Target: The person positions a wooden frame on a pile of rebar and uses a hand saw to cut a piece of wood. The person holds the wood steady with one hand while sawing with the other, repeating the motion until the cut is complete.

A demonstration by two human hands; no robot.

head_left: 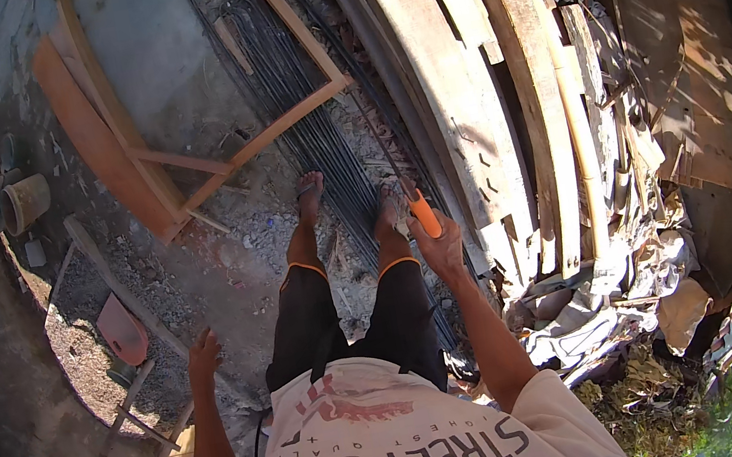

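Observation:
My right hand [443, 250] is closed round the orange handle of a long, thin-bladed tool [425, 216]. Its narrow dark shaft or blade points away from me, past my right foot; seen nearly edge-on, its exact kind is unclear. At my left side, my left hand [203, 353] hangs with loose fingers and nothing visible in it. Ahead of my feet lies a bundle of dark steel bars [313, 141]. A wooden frame [269, 140] with a diagonal brace rests across the bars, joined to an orange-brown board [94, 138] at the left.
Long weathered planks [452, 107] are stacked on my right, with scrap wood and crumpled sheets [586, 327] beyond them. Buckets [26, 203] stand at far left. Nearer are a gravel pile [91, 352] with a reddish shovel blade [122, 329] and a wooden ladder [120, 434].

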